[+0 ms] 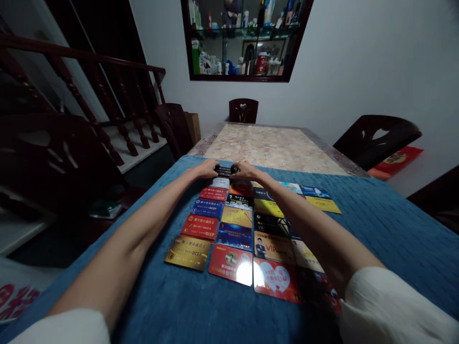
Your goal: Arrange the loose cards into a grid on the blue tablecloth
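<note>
A long counter (276, 143) with a pale marbled top carries a blue quilted cloth (376, 224) over its near half, with dark wooden chairs (243, 110) around it and a glass-fronted wall cabinet (244, 38) above. Rows of glossy printed cards (233, 229) lie flat on the cloth. At the far end of the rows, the left hand (207, 169) and right hand (247, 170) pinch a small dark card (225, 169) between them, fingers seemingly closed on its ends. The right forearm hides some cards.
</note>
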Motion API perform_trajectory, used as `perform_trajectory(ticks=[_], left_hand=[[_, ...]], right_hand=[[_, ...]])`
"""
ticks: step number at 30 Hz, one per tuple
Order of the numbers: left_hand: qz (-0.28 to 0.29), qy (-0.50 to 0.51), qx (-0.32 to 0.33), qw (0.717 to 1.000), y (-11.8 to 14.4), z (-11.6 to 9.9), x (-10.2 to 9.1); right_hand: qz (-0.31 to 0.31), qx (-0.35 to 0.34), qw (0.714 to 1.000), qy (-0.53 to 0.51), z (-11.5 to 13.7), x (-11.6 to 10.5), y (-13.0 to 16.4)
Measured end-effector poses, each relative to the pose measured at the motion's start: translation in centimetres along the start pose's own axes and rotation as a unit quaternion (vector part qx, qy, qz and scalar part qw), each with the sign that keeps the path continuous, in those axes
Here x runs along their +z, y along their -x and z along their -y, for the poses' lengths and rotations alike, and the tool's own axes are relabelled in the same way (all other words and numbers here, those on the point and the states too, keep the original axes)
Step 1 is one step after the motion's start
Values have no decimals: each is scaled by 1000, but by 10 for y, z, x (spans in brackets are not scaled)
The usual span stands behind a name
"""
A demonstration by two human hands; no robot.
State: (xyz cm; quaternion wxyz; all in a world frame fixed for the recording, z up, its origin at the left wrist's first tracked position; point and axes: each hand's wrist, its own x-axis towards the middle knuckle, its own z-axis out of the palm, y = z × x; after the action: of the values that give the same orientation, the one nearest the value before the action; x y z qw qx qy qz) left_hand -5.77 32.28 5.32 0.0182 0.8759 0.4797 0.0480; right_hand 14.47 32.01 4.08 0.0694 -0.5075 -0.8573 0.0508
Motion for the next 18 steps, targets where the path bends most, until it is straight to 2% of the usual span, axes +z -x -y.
perform_trajectory(ticks=[7, 18], left_hand=[[26, -2, -2, 1000, -2, 4, 5], [22, -6, -9, 1000, 1, 8, 8]], right_hand=[[21, 17, 999, -20, 1, 4, 1], [36, 24, 999, 1, 7, 4, -2]])
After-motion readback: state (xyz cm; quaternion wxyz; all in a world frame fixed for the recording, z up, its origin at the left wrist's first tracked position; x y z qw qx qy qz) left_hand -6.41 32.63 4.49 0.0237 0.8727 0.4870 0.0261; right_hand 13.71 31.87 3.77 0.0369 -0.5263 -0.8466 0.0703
